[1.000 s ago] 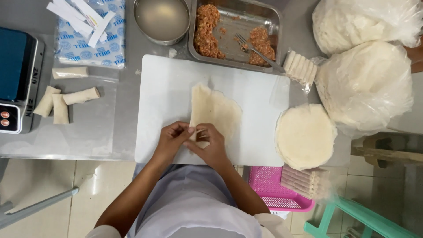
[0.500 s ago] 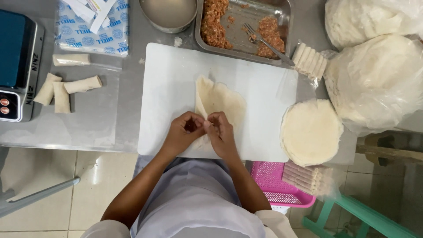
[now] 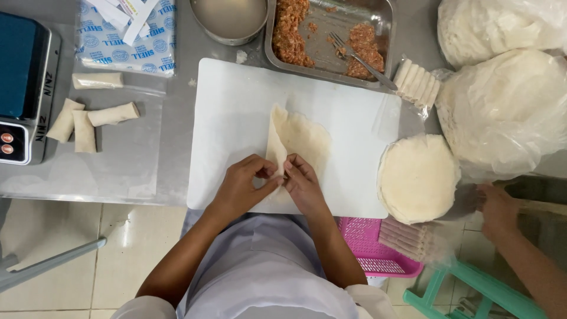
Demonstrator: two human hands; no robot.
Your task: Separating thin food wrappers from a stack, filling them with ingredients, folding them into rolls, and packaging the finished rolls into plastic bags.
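Right now my left hand and right hand meet at the near end of the spring roll wrapper, fingers pinched shut on its folded edge so the fold stays tight. Wrapper lies on the white cutting board, close to me on the desk. Wrapper stack sits right of the board, within reach; meat filling tray with fork behind it. Finished rolls on plastic, left. Another person's hand near the stack.

Four finished rolls, one fork, two wrapper bags
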